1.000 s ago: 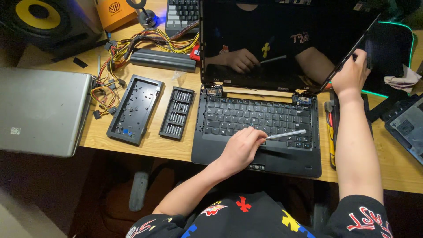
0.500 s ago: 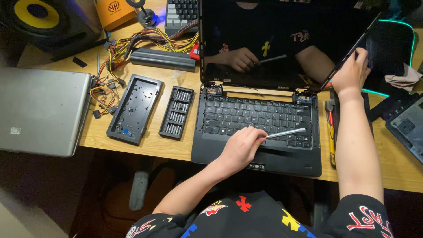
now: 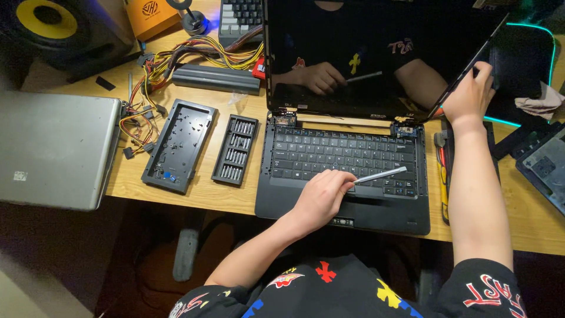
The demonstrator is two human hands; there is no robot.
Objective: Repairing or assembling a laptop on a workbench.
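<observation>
With the left hand [image 3: 321,197] pinching a slim silver screwdriver [image 3: 379,175] over the black laptop's keyboard [image 3: 344,156], the right hand [image 3: 471,97] apparently clasps the loosened dark screen [image 3: 376,53]; steady support comes next.

A home electronics repair desk is shown. A wooden desktop [image 3: 235,200] is crowded with an opened black laptop [image 3: 344,159], a screwdriver bit set [image 3: 235,150], a removed plastic cover [image 3: 179,145], a bundle of coloured power-supply cables [image 3: 176,59], a closed silver laptop [image 3: 56,150] and a studio speaker [image 3: 56,23].
</observation>
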